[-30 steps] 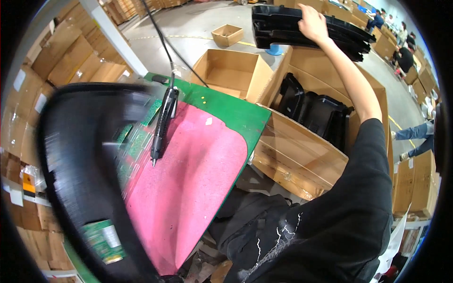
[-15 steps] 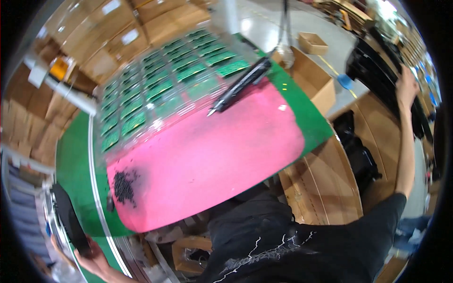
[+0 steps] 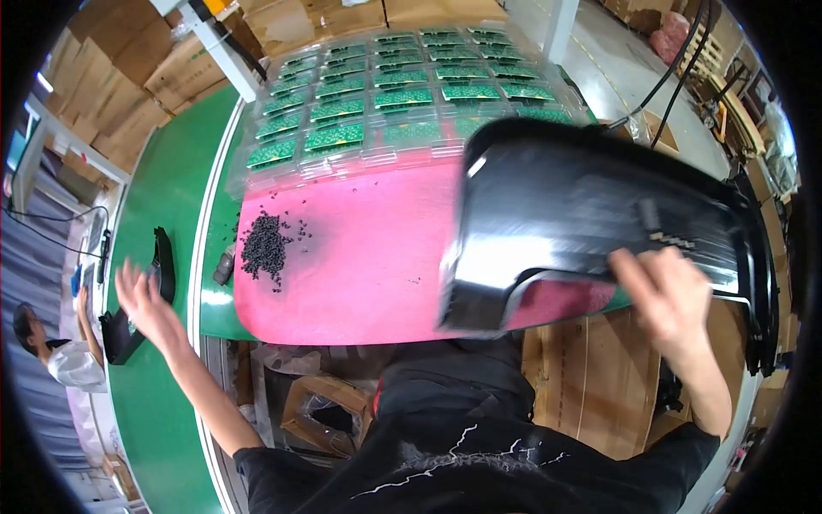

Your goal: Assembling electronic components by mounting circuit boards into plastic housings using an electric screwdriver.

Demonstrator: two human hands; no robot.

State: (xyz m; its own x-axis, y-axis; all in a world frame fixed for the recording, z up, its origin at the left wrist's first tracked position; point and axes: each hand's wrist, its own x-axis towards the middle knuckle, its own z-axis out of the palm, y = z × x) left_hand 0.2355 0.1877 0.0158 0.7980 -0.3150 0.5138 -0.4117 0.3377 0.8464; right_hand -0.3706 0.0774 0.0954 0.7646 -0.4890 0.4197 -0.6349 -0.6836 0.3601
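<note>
Bench (image 3: 223,324) lies at our twelve o'clock; over it, toward one, a black panel (image 3: 582,214), near edge gripped by our right hand (image 3: 668,300), likely for control; our left hand (image 3: 150,310) spreads empty at ten; black bits (image 3: 264,246) sit heaped at eleven, seemingly for reach.

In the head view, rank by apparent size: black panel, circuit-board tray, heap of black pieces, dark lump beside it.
1. Black panel and circuit-board tray: too close to rank; panel looks nearer.
2. Heap of black pieces.
3. Dark lump.
</note>
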